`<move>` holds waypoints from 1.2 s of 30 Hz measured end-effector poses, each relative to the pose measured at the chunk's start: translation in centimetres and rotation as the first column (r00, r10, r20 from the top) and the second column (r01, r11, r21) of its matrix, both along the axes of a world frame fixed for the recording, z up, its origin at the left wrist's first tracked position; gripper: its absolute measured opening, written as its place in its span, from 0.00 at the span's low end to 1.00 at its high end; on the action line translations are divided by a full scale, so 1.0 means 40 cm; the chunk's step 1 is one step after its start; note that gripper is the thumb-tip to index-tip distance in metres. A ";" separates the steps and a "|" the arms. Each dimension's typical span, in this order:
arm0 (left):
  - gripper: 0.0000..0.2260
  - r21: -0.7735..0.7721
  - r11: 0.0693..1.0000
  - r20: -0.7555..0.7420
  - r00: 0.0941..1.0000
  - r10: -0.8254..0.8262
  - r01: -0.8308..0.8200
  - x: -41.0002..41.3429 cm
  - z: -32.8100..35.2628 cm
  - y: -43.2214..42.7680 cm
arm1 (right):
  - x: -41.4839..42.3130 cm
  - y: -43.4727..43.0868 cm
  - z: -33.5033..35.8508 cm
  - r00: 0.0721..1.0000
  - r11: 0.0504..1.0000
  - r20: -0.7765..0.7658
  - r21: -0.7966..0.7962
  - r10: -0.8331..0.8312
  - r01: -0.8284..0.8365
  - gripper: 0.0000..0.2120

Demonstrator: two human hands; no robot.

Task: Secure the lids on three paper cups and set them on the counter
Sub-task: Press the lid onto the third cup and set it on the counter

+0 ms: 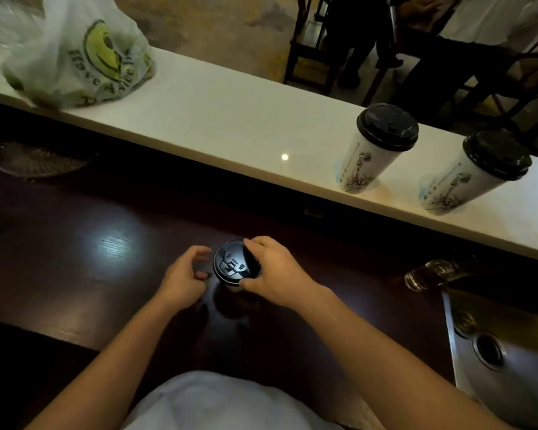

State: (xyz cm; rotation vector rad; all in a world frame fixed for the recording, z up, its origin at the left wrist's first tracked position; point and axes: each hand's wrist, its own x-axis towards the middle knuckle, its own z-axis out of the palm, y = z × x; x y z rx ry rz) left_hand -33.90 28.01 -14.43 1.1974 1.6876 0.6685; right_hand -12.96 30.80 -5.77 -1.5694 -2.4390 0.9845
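Observation:
A paper cup stands on the dark wooden worktop, seen from above so that mostly its black lid [232, 264] shows. My right hand [272, 271] grips the lid's right rim, fingers over the far edge and thumb on the near edge. My left hand [185, 276] hovers just left of the cup, fingers curled and apart, not touching it. On the raised white counter [218, 119] at the right stand two white printed cups, one [370, 153] nearer the middle and one [465, 178] further right, both with black lids on.
A white plastic bag [75, 54] with a green smiley print lies on the counter's left end. A round clear dish [35, 158] sits far left on the worktop. Clear glasses [432, 273] lie at the right, above a steel sink [503, 342]. People and chairs stand beyond the counter.

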 end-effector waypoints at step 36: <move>0.34 0.090 0.964 0.121 0.958 -0.259 0.249 0.173 -0.017 -0.010 | 0.120 0.042 0.058 0.996 0.993 -0.071 -0.104 -0.055 0.047 0.35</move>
